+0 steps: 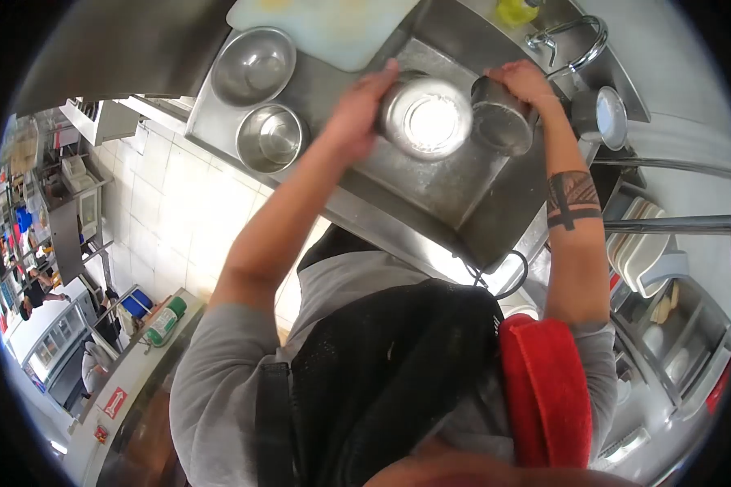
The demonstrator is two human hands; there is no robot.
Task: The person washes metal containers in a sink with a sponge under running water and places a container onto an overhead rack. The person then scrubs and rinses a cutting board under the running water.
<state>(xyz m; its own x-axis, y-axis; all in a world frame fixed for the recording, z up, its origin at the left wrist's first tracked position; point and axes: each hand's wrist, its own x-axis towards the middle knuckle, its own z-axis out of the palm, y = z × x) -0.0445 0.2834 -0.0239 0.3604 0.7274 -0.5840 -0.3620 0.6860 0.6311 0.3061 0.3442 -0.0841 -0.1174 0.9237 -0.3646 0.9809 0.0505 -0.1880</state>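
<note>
Over the stainless steel sink (430, 188), my left hand (364, 112) is closed on the side of a shiny round metal bowl (428, 119). That hand is smeared by motion, and glare covers the middle of the bowl. My right hand (525, 83) grips the rim of a metal pot (502, 126), which is tilted inside the sink near its right wall. The bowl and the pot are side by side, close together. Part of the pot's rim is hidden behind my right fingers.
Left of the sink stand a wide steel bowl (254, 66) and a deeper steel pot (271, 138). A white cutting board (325, 28) lies behind. A curved faucet (581, 57) and another metal pot (599, 118) are at the right, near stacked white dishes (642, 252).
</note>
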